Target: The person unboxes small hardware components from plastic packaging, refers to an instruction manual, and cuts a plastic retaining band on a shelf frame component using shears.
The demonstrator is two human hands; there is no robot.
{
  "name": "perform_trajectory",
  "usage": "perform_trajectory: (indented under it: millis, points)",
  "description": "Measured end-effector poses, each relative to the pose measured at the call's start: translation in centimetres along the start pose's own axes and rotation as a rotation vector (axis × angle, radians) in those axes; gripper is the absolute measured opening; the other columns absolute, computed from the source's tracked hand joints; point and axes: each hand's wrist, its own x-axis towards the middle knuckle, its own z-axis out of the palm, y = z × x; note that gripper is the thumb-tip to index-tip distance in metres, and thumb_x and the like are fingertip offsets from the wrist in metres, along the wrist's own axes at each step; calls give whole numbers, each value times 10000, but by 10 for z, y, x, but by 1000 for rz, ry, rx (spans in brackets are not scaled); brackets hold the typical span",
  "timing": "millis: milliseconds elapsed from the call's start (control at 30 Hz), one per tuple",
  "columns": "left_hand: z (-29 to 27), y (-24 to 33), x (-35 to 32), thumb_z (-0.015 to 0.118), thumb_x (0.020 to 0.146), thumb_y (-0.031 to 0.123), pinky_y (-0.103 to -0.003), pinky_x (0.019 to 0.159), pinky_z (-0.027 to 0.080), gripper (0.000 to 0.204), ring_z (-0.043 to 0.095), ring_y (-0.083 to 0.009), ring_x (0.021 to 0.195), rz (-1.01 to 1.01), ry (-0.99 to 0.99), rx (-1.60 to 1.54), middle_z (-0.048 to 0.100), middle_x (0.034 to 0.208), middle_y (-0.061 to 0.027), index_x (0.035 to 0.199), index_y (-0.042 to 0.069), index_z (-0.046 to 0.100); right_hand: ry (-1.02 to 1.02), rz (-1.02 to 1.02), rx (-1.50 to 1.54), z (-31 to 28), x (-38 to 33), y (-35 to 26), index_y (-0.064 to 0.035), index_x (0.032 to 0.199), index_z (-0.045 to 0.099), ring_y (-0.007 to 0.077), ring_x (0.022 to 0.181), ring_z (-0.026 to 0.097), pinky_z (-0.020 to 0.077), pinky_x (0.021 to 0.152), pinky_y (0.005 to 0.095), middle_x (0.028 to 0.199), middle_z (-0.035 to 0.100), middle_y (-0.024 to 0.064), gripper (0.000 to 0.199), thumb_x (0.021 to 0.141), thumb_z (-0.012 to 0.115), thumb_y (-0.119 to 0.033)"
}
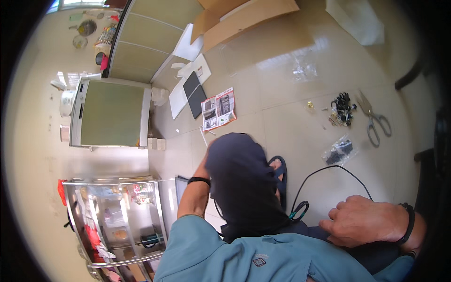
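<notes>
My left hand (205, 162) reaches down past the bent knee in dark trousers (242, 174). The knee covers its fingers, so their grip is hidden. Just beyond it lie a thin white strip (203, 135) and a printed leaflet (219, 109) with pictures. My right hand (359, 220) is at the lower right beside my lap, back upward and fingers curled under. Whatever those fingers may hold is out of sight. A black cable (324, 170) arcs over the floor and passes behind this hand, with a small coil (299, 211) at its other end.
Scissors (372, 117), a pile of black and metal fittings (343, 110) and a plastic bag of dark parts (340, 149) lie on the right. Beyond the leaflet are dark panels (193, 94) and an open cardboard box (251, 21). A metal rack (162, 211) stands left.
</notes>
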Motion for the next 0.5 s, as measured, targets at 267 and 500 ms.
perform_trajectory:
  millis: [267, 500]
  points:
    - [-78, -10, 53, 665, 847, 287, -315, 593, 455, 293, 552, -139, 680, -28, 353, -182, 616, 750, -27, 937, 11, 706, -238, 350, -58, -1, 60, 29, -85, 1004, 669, 331, 823, 670, 538, 729, 429, 871, 694, 127, 296, 833, 641, -325]
    - [89, -51, -31, 681, 834, 392, -583, 1109, 261, 827, 154, -451, 1431, -83, 72, 306, 146, 1563, -249, 1471, 30, 296, -187, 553, -115, 7, 93, 90, -115, 1026, 692, 358, 839, 658, 535, 763, 426, 923, 697, 141, 329, 744, 665, -283]
